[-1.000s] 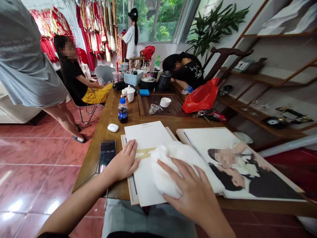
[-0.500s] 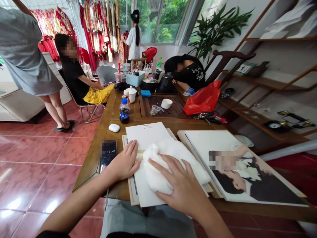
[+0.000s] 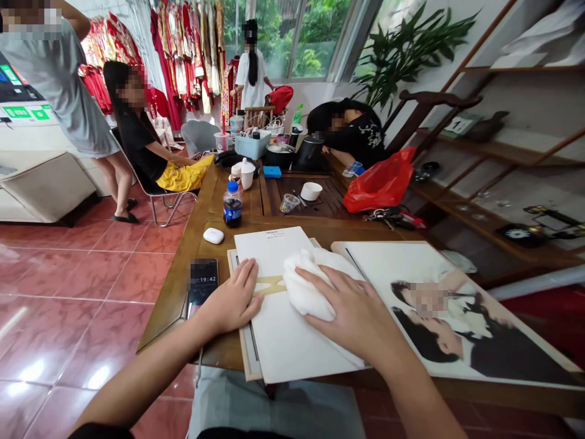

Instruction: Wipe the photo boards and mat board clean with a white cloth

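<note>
A white board (image 3: 292,341) with printed text near its top and a tan X-shaped strip (image 3: 269,285) across its middle lies in front of me, on top of a light wooden frame (image 3: 250,356). My left hand (image 3: 237,296) rests flat on the board's left edge, fingers stretched and holding nothing. In my right hand (image 3: 342,305) is a bunched soft white cloth (image 3: 306,283), pressed onto the board right of the strip. Part of the cloth trails behind that hand. Beside it lies a large framed photo (image 3: 457,341) of two people.
A phone (image 3: 202,283), a white earbud case (image 3: 213,235) and a cola bottle (image 3: 232,206) stand left on the wooden table (image 3: 183,274). Farther back are a white bowl (image 3: 311,191), a red plastic bag (image 3: 381,183) and keys. Several people are around the room; one leans on the table.
My right hand has slid the cloth to the right across the board, uncovering more of the tan strip. My left hand stays on the left edge. The standing person at left has shifted.
</note>
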`<state>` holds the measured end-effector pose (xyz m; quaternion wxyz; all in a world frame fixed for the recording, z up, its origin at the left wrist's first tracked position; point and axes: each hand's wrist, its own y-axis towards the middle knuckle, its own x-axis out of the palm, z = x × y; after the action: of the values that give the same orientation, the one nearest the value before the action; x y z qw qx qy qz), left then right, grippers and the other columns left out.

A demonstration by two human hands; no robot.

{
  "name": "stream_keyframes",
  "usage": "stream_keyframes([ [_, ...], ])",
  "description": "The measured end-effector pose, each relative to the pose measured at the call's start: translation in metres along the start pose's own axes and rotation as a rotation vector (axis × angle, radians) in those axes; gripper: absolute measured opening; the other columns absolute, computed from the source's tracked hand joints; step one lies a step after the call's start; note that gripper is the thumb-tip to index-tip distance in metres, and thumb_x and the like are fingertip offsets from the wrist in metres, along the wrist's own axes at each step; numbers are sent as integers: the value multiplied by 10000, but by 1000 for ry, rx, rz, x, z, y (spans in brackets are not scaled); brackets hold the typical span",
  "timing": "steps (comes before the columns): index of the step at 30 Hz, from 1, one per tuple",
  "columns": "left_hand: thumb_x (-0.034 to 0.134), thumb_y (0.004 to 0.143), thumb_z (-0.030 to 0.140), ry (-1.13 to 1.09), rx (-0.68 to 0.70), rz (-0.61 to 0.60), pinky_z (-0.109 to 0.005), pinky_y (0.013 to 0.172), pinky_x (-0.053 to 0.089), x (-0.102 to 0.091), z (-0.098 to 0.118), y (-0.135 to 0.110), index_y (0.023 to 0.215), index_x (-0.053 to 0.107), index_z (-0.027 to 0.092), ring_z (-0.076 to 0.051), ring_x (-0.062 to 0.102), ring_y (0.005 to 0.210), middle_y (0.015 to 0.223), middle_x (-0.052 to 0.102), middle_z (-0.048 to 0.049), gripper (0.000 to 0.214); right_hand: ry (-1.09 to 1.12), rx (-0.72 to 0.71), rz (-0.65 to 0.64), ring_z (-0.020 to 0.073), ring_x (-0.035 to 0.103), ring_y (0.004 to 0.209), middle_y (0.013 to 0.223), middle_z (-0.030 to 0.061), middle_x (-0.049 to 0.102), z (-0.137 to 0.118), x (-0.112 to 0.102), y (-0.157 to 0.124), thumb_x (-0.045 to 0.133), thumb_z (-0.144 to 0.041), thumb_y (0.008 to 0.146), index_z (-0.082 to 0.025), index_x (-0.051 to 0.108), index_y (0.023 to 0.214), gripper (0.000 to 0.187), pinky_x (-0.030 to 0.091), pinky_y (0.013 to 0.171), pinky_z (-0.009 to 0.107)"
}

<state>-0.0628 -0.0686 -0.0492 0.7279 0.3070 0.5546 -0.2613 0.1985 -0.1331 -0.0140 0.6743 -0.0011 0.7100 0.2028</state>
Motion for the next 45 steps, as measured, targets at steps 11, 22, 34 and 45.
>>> stream_keyframes([
  [11,309,1055,417,-16,13,32,-529,1237,300,5,-2,0,1552,239,-1,-366,218,1554,1618,297,-283,654,76,-166,-33,371,476,1318,1470,175,527,-27,4,12,674,-410,819,-284,477,1513,733,355,1029,565],
  [22,306,1058,421,-7,7,37,-524,1231,313,4,-2,0,1544,250,-1,-368,235,1549,1614,311,-281,646,48,-129,-47,351,512,1297,1444,142,562,-17,4,9,692,-388,792,-317,509,1485,720,363,1029,554],
  [34,318,1056,414,0,14,31,-525,1240,302,4,-1,0,1560,224,4,-367,212,1557,1623,295,-278,657,-19,-103,34,357,511,1293,1474,148,538,-3,7,-6,641,-390,838,-297,488,1504,689,404,1003,552],
  [45,363,1031,396,10,55,12,-534,1233,313,1,-4,0,1528,282,-13,-392,225,1546,1612,292,-295,649,152,-200,-49,368,469,1349,1501,144,517,-38,5,5,734,-418,765,-333,493,1499,778,296,1087,589],
])
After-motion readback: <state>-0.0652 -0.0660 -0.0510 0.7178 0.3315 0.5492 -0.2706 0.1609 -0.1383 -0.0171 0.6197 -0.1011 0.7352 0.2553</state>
